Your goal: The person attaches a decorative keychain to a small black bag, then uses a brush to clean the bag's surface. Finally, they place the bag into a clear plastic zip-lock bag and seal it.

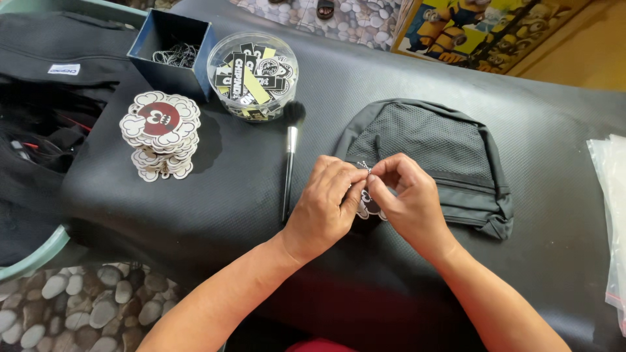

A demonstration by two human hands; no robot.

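hidden or unclear items, for your check: cloud-shaped tag (pixel 366 207), mostly covered by your left hand (pixel 324 207) and right hand (pixel 407 202); only a white scalloped edge shows. small metal chain (pixel 364 166) at your fingertips, too fine to tell how it is fastened. blue box (pixel 171 52), contents a tangle too small to make out. clear plastic bags (pixel 611 215), cut off by the right edge. black fabric (pixel 39 98) at left, cut off by the left edge. your forearms run out at the bottom edge.

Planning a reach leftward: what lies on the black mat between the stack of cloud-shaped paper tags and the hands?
In the head view, only a black-handled makeup brush lies between the stack of cloud-shaped paper tags and the left hand; otherwise bare black mat.
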